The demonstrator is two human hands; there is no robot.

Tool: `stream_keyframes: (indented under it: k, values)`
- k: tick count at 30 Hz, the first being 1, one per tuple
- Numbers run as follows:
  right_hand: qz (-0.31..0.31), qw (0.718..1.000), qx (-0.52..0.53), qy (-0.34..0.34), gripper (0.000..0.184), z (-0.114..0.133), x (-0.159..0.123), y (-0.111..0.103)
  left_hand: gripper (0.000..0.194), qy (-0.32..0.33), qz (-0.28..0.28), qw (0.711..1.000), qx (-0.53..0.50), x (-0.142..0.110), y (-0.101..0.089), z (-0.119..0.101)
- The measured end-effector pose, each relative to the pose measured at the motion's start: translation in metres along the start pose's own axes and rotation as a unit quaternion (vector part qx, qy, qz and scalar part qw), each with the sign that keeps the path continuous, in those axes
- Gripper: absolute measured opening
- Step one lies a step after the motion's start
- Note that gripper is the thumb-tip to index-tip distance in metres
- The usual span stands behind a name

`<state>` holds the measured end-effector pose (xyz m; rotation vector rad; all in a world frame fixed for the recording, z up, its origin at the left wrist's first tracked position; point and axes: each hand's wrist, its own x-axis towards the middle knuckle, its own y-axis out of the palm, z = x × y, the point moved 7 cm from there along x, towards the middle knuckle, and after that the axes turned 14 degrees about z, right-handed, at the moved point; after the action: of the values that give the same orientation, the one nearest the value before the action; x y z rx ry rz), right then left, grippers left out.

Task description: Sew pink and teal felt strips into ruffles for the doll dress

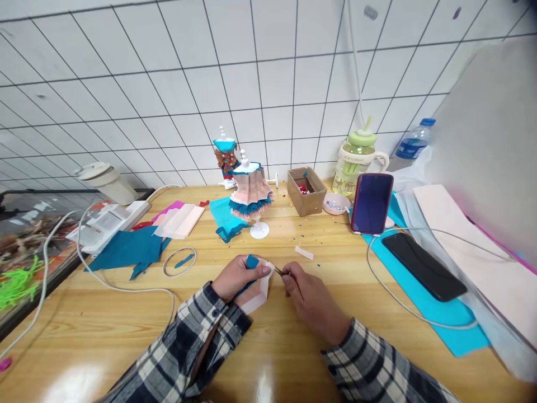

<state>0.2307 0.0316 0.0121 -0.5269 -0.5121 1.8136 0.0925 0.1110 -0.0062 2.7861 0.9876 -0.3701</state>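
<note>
Pale pink sheet (257,298): pinched with blue piece (252,262) in left hand (235,278), above tabletop (277,352). Slim metal tool (278,272): gripped in right hand (312,296), at sheet edge. Beyond: pink strip (304,253), already separate; dress form (250,187), already layered pink and blue. Remaining work: not determinable.

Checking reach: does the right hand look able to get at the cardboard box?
Probably yes: only a pale strip and scraps lie between the right hand and the box, though that hand holds a tool.
</note>
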Motion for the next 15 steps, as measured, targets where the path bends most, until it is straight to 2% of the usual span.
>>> stream_keyframes:
  k: [7,15]
  values:
    - [0.0,1.0,-0.015,0.012,0.028,-0.002,0.0005,0.0043,0.037,0.028,0.053,0.998,-0.001,-0.0017,0.0061,0.0004]
    - [-0.008,0.999,-0.039,0.028,0.03,0.0009,-0.0002,0.0063,0.033,0.058,0.039,0.997,-0.019,-0.0036,0.0029,0.004]
